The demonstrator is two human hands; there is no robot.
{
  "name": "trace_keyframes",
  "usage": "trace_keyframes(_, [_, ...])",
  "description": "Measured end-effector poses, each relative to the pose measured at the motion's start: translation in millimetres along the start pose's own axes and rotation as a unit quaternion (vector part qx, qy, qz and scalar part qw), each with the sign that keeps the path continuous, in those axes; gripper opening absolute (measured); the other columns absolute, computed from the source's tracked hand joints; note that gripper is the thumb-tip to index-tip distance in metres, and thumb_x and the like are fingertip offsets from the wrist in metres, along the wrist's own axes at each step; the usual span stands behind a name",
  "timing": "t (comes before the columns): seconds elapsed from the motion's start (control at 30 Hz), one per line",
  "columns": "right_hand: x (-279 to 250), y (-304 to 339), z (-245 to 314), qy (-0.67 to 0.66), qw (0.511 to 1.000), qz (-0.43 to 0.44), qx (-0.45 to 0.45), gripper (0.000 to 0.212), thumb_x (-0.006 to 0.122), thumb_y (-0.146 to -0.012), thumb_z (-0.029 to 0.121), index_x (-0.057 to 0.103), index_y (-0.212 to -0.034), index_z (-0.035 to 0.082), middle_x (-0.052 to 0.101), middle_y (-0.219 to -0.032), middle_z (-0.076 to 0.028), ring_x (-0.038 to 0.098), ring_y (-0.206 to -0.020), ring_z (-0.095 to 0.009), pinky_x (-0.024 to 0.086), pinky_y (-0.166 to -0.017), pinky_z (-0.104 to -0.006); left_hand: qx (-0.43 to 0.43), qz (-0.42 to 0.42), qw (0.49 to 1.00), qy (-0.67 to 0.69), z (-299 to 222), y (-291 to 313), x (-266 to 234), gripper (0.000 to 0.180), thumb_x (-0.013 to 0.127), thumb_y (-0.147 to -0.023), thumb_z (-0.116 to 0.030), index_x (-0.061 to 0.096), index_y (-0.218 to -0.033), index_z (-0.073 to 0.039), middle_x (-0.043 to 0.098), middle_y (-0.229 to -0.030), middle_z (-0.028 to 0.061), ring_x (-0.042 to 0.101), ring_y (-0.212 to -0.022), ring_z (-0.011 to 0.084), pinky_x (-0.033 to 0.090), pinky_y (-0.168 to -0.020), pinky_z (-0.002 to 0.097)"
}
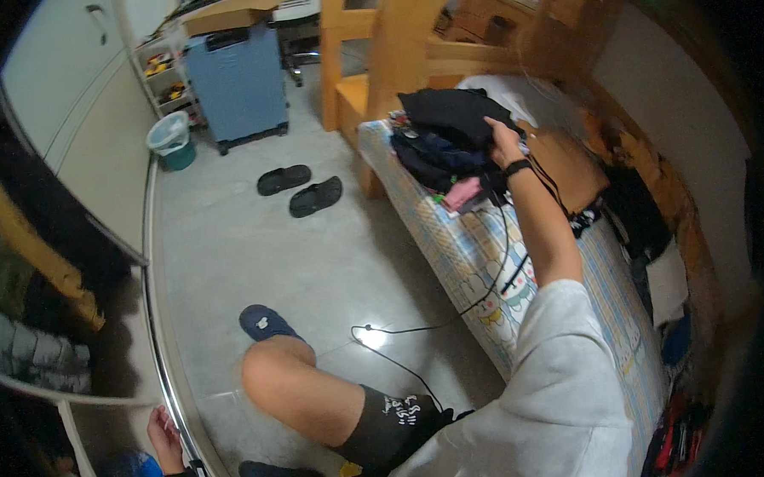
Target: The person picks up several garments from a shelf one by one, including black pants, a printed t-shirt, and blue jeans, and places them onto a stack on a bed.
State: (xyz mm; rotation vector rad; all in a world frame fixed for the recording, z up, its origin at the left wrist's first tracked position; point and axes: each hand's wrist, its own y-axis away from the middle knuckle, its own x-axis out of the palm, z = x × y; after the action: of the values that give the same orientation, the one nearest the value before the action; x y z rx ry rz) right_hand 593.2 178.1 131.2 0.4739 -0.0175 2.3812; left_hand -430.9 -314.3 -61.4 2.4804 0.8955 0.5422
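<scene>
My right hand (504, 139) grasps the soft, light black fabric garment (449, 114) by its near edge; it will drape limply. My left hand (162, 429) rests open on the metal wardrobe rail (168, 367).

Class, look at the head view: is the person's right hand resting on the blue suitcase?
No: the right hand is on the pile of dark folded clothes on the bed, while the blue hard-shell suitcase stands apart across the floor.

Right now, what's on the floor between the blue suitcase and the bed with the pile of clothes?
In the head view, a pair of black slippers lies on the pale floor between the blue suitcase and the bed. The right hand rests on the dark clothes pile.
</scene>
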Motion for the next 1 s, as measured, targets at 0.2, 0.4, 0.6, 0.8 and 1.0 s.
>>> trace_keyframes(0.2, [18, 90, 1, 0.619, 0.704, 0.145, -0.314, 0.050, 0.068, -0.091, 0.015, 0.058, -0.139, 0.006, 0.066, -0.128, -0.015, 0.062, -0.110, -0.029, 0.050, -0.093, -0.0366, 0.302, -0.063, 0.834, -0.458, -41, 67, 66, 0.017, 0.070, -0.094, -0.015, 0.064, -0.088, 0.000, 0.060, -0.075, 0.0042, 0.054, -0.072, 0.0135, 0.047, -0.064, 0.0338])
trace_keyframes(0.4, [159, 181, -73, 0.214, 0.894, 0.390, 0.057, 0.030, 0.063, -0.098, 0.015, 0.064, -0.125, 0.002, 0.070, -0.096, -0.006, 0.064, -0.077, -0.016, 0.050, -0.066, -0.0275, 0.405, 0.065, 0.684, -0.603, -71, 111, 90, 0.033, 0.065, -0.091, -0.012, 0.064, -0.122, -0.001, 0.060, -0.128, 0.0153, 0.065, -0.107, 0.0360, 0.054, -0.093, 0.0457])
trace_keyframes(0.6, [356, 672, -103, 0.227, 0.618, 0.749, -0.073, 0.015, 0.066, -0.097, 0.005, 0.069, -0.112, 0.003, 0.072, -0.104, -0.006, 0.069, -0.091, -0.016, 0.056, -0.081, -0.0301, 0.404, 0.026, 0.664, -0.629, -69, 158, 44, 0.046, 0.062, -0.090, -0.006, 0.056, -0.134, 0.004, 0.048, -0.151, 0.0136, 0.063, -0.117, 0.0368, 0.054, -0.098, 0.0455])
trace_keyframes(0.8, [462, 947, -166, 0.178, 0.384, 0.875, -0.233, 0.014, 0.075, -0.088, 0.012, 0.075, -0.098, 0.002, 0.077, -0.092, -0.010, 0.072, -0.085, -0.020, 0.057, -0.079, -0.0342, 0.324, -0.002, 0.672, -0.666, -76, 172, 11, 0.041, 0.061, -0.089, -0.015, 0.061, -0.122, 0.009, 0.061, -0.133, 0.0223, 0.065, -0.113, 0.0397, 0.055, -0.096, 0.0474])
trace_keyframes(1.0, [507, 1119, -173, 0.202, 0.429, 0.822, -0.315, 0.058, 0.083, -0.084, 0.031, 0.063, -0.124, -0.005, 0.073, -0.113, -0.026, 0.071, -0.109, -0.037, 0.054, -0.096, -0.0411, 0.258, -0.016, 0.674, -0.692, -75, 202, -27, 0.037, 0.066, -0.089, -0.027, 0.067, -0.113, 0.001, 0.066, -0.122, 0.0189, 0.067, -0.111, 0.0366, 0.055, -0.093, 0.0486])
